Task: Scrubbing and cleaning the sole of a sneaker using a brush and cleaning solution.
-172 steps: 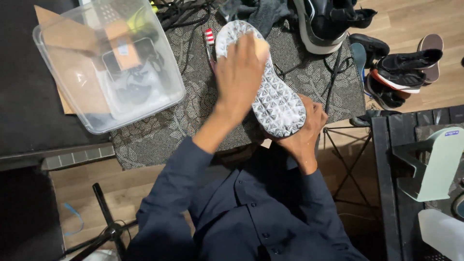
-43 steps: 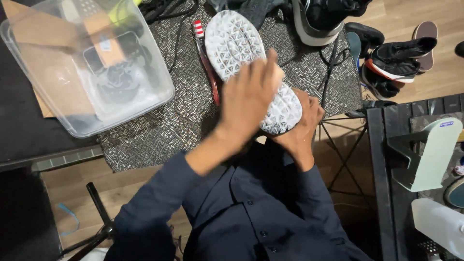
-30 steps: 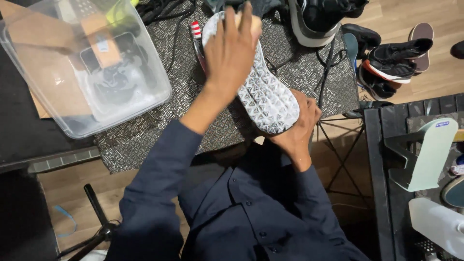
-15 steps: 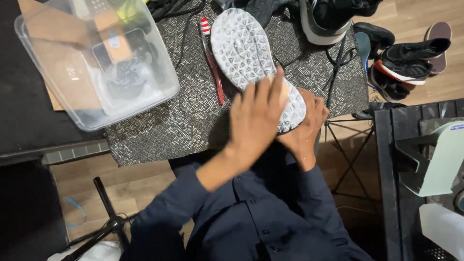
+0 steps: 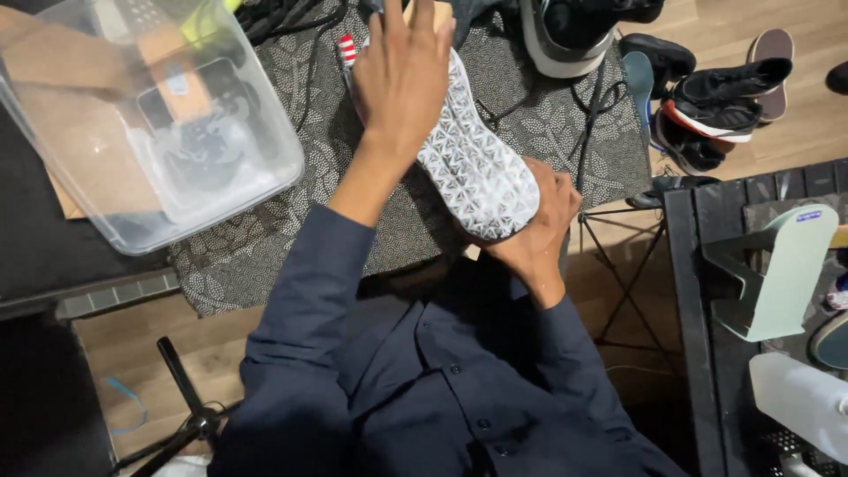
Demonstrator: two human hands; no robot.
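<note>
A shoe with a white patterned sole (image 5: 481,168) lies sole-up over a dotted grey mat (image 5: 265,238). My right hand (image 5: 541,225) grips its heel end from below, close to my chest. My left hand (image 5: 402,75) lies flat on the toe end of the sole, fingers spread. It presses down a tan block (image 5: 426,12), and only an edge of the block shows past the fingertips. A red and white toothbrush (image 5: 346,49) lies on the mat just left of that hand.
A clear plastic bin (image 5: 150,124) with small items stands at the left on the mat. Dark shoes (image 5: 715,106) lie on the wood floor at the right. A black side table carries a pale green stand (image 5: 782,269). Tripod legs (image 5: 181,411) stand at lower left.
My left hand has slid from the heel end of the sole up to the toe end. My right hand still holds the heel.
</note>
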